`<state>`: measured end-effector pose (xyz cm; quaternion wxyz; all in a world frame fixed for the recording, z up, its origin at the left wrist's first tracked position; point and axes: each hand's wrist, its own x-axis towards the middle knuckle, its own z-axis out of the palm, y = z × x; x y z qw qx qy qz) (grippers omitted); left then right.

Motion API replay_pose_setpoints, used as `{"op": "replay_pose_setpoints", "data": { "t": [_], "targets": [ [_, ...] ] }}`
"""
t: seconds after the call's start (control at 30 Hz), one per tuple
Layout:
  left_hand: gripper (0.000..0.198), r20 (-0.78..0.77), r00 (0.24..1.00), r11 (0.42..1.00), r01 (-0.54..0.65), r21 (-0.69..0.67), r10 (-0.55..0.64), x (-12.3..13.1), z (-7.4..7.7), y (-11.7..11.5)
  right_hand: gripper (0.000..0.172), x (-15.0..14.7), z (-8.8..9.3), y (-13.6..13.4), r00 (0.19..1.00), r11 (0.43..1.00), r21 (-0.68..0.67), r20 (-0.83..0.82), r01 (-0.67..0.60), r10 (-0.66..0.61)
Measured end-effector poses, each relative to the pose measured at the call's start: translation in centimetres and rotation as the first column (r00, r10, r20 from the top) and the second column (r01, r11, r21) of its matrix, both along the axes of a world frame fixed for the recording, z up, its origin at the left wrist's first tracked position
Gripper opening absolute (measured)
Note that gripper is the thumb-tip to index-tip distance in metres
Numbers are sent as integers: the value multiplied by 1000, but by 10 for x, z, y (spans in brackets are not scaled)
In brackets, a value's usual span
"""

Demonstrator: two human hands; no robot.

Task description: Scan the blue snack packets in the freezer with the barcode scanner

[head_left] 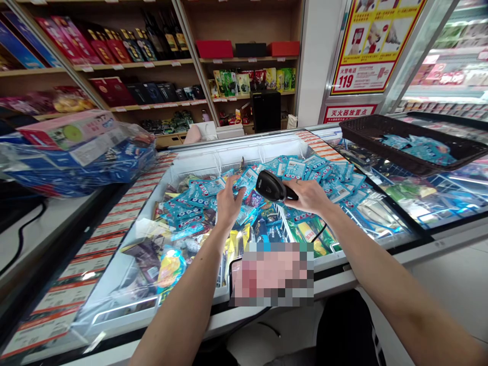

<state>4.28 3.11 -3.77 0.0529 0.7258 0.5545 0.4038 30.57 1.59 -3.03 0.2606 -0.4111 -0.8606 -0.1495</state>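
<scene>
Container: a white-walled chest freezer [198, 163] stands open on top, heaped with glossy blue packets [293, 170]; yellow and dark mixed packets [168, 259] fill the end nearest the person, and a white wire divider [284, 218] rises among them.
Second container: a black woven plastic basket [404, 140] sits on a glass freezer lid [385, 203] to the right, holding more blue packets [423, 151].
Left hand [231, 201]: spread wide, palm down, fingers [236, 179] fanned over the blue packets; whether it touches them is hard to tell.
Right hand [308, 197]: wrapped around the grip of a black barcode scanner [271, 185], fingers closed, arm reaching in from the right.
Scanner position: above the middle of the freezer, just beside the left hand, its head angled down and toward that hand; a black cable [319, 233] drops from it.
Materials: smooth matte scanner plastic, crinkled shiny film packets, cold-looking glass.
Left side: plastic-wrapped blue bundles [76, 170] lie on a white worktop [34, 229], a printed cardboard box [68, 131] on top.
Behind: wooden shelves [133, 64] carry boxed goods.
Foreground: a pixelated patch [272, 274] hides what lies on the freezer's near edge.
</scene>
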Motion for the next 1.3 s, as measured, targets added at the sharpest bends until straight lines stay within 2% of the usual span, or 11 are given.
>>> {"op": "replay_pose_setpoints", "data": {
  "t": [0.83,1.3],
  "targets": [
    [40,-25,1000,1000,2,23,-1,2,0,0,43,-3,2,-3,999,999,-36,-24,-35,34],
    [40,-34,999,1000,-22,-12,21,1,0,2,44,-3,1,-3,998,997,-54,-30,-61,59]
  ]
}}
